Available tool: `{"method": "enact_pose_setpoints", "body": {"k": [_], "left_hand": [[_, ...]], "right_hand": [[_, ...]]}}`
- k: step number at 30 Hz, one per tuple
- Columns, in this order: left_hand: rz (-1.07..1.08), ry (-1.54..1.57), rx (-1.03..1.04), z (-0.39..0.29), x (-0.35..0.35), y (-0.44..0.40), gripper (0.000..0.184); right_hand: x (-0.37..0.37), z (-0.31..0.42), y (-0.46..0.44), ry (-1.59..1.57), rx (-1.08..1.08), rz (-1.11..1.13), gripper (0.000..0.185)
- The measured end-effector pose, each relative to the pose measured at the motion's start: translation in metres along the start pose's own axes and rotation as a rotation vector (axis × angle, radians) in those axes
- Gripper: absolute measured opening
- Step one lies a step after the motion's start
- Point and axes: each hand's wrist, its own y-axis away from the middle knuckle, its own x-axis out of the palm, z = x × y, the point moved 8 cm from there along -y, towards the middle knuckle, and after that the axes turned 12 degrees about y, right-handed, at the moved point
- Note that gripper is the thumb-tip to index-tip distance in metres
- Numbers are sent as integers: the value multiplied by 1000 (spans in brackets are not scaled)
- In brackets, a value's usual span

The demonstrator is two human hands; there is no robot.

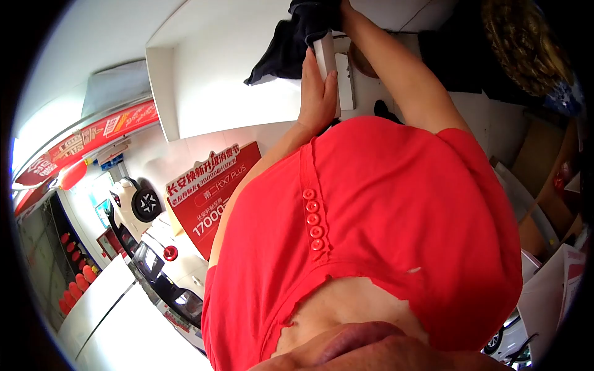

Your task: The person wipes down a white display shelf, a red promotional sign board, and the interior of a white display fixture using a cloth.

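Observation:
My left hand (318, 93) is wrapped round the lower end of a white bar-like piece (325, 55), fingers along one side and thumb on the other. Black cloth (288, 46) covers the bar's upper end and hangs down to the left over a white surface. My right forearm (402, 68) reaches up to the top edge of the view, where the wrist meets the black cloth. The fingers of my right hand are hidden by the cloth and the frame edge.
A white tabletop or panel (229, 86) lies behind my left hand. A red sign (216, 191) with white lettering stands at the left, near a white car (133, 207). Dark fabric (451, 52) and a shiny gold-brown bundle (526, 46) are at upper right, cartons (544, 297) at lower right.

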Motion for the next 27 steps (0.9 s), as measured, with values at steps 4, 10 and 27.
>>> {"method": "enact_pose_setpoints", "body": {"k": [4, 10, 27], "left_hand": [[-35, -17, 20, -2, 0, -1, 63], [-73, -51, 48, 2, -1, 0, 63], [-325, -79, 113, -16, -16, 9, 47]], "right_hand": [[-13, -46, 65, 205, -34, -27, 44], [-11, -92, 200, 345, 49, -90, 46], [-20, -130, 212, 97, 246, 266, 42]]}}
